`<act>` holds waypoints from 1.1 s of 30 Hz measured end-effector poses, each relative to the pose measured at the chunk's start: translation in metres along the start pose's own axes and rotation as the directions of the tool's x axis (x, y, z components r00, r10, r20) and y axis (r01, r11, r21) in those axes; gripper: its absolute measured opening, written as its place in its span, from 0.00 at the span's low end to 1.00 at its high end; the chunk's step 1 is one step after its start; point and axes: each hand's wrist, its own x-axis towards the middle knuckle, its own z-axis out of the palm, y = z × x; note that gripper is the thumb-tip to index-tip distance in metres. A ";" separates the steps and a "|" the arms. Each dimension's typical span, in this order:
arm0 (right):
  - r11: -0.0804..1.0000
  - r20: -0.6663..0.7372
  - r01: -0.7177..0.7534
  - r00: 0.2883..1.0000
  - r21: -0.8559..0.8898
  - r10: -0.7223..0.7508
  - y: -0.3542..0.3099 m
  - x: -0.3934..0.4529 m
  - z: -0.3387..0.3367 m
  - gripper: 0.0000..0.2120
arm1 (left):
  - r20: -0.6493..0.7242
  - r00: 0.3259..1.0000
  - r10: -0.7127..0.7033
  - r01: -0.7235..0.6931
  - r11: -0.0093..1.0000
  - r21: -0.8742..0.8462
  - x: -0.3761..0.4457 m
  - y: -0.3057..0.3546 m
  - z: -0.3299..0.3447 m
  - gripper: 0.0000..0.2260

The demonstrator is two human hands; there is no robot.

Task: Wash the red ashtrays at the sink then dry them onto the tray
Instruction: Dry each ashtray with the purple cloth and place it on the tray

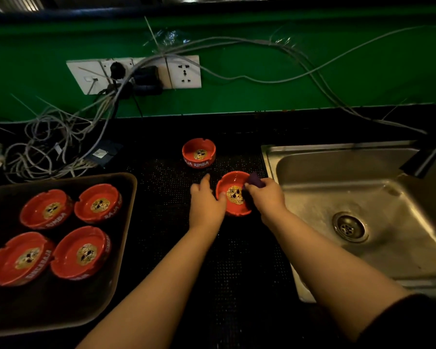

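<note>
A red ashtray [233, 195] sits on the black mat just left of the steel sink [358, 197]. My left hand [207, 200] grips its left rim, thumb hooked over the edge. My right hand [266, 193] holds a dark purple cloth [255, 179] against the ashtray's right inner side. Another red ashtray [198, 152] stands apart behind them on the mat. Several red ashtrays [68, 230] lie face up on the brown tray [126, 197] at the left.
A dark tap [431, 157] leans over the sink's back right corner, and the drain [349, 226] is uncovered. A tangle of grey cables [56, 147] and a wall socket strip [136, 74] lie behind the tray against the green wall.
</note>
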 end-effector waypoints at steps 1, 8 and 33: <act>0.999 0.007 0.015 1.000 -0.028 -0.015 0.001 -0.001 0.000 0.08 | -0.022 0.996 0.088 -0.086 0.993 0.075 0.000 0.001 -0.005 0.27; 0.984 0.060 -0.113 0.993 0.138 0.106 0.004 0.011 -0.002 0.07 | 0.212 0.696 0.686 -0.718 0.670 0.186 -0.001 -0.018 -0.024 0.24; 0.945 0.156 0.289 0.937 0.154 -0.312 -0.005 -0.023 0.020 0.23 | 0.405 0.914 -0.017 0.378 0.400 -0.835 -0.006 -0.001 0.000 0.07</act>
